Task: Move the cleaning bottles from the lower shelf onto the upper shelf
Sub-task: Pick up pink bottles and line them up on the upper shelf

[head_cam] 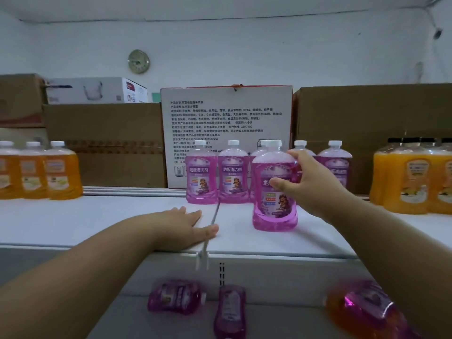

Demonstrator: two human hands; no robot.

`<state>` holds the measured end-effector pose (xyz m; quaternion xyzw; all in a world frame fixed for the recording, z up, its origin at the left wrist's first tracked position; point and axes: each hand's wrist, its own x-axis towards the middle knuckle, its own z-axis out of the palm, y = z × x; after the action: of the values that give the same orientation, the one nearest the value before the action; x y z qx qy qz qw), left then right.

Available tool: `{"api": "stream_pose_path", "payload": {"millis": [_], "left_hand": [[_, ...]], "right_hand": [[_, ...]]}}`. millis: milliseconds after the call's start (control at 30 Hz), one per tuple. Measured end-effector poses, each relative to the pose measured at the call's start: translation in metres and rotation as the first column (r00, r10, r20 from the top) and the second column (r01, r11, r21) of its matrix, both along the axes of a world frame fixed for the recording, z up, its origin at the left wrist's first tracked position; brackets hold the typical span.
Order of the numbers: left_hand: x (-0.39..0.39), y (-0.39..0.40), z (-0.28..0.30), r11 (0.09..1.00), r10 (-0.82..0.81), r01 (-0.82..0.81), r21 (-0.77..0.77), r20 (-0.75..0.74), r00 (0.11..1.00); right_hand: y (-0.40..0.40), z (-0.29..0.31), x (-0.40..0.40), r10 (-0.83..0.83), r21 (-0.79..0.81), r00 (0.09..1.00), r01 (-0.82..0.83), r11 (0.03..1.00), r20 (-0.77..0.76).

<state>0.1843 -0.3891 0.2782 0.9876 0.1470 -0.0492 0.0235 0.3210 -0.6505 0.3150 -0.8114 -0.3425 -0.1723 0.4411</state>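
A purple cleaning bottle [270, 209] with a white cap stands upright near the front of the white upper shelf [110, 216]. My right hand [302, 178] grips its right side, thumb across the label. Behind it stands a row of several purple bottles [201, 177]. My left hand [188, 222] lies flat, palm down, on the shelf's front edge and holds nothing. On the lower shelf [281, 321] lie purple bottles on their sides, one [175, 297] at left, one [230, 311] in the middle, and another [369, 304] at right beside an orange bottle [342, 311].
Orange bottles stand on the upper shelf at far left [56, 171] and far right [413, 177]. Cardboard boxes [105, 143] and a white printed carton [227, 118] line the back. A plastic divider strip [212, 223] runs across the shelf between my hands.
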Motion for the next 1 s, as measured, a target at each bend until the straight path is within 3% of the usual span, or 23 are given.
{"api": "stream_pose_path", "payload": {"millis": [200, 433, 700, 1000], "left_hand": [[-0.008, 0.026, 0.002, 0.996, 0.078, -0.078, 0.039, -0.008, 0.997], [-0.007, 0.04, -0.003, 0.998, 0.058, -0.058, 0.014, 0.025, 0.998], [-0.004, 0.046, -0.011, 0.999, 0.049, -0.05, 0.01, 0.07, 0.996], [0.0, 0.048, -0.012, 0.997, 0.068, -0.07, 0.024, 0.083, 0.994]], "right_hand": [[0.071, 0.005, -0.021, 0.002, -0.031, 1.0, -0.002, 1.0, 0.008], [0.136, 0.007, -0.028, -0.042, -0.038, 0.994, 0.046, 0.998, 0.102], [0.17, 0.009, -0.023, -0.099, -0.105, 0.991, 0.108, 0.989, 0.087], [0.183, 0.002, -0.023, -0.151, -0.029, 0.978, 0.157, 0.987, 0.147]]}}
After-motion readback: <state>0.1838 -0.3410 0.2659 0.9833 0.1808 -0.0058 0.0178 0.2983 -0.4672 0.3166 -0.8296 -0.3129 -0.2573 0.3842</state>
